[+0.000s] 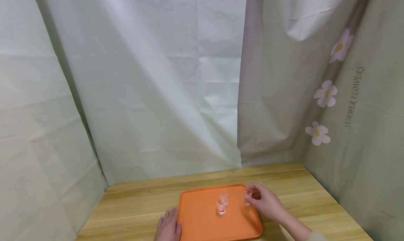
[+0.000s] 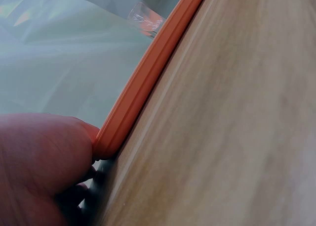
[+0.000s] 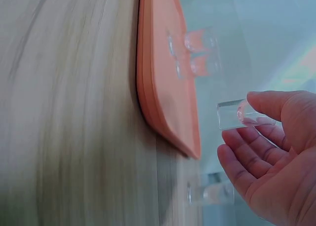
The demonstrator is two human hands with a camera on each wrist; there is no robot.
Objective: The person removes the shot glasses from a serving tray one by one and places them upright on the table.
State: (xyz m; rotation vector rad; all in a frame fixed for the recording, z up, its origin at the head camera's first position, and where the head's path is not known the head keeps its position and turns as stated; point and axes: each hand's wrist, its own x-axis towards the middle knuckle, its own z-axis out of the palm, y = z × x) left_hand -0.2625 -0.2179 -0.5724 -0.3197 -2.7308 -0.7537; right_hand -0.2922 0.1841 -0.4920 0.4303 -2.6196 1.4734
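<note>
My right hand [image 1: 266, 202] pinches a small clear shot glass [image 1: 247, 197] between thumb and fingers, raised near the tray's right side. In the right wrist view, the held shot glass [image 3: 242, 114] is off the surface. Two more shot glasses, a rear one [image 1: 223, 196] and a front one [image 1: 221, 208], stand close together on the orange tray [image 1: 202, 220]. My left hand [image 1: 168, 226] lies at the tray's left edge with fingers extended; its thumb side meets the rim in the left wrist view.
Another clear glass [image 3: 212, 193] stands on the wooden table [image 1: 132, 206] beyond the tray, mostly behind my right hand in the head view. Pale hanging cloth [image 1: 157, 94] encloses the table at the back and sides.
</note>
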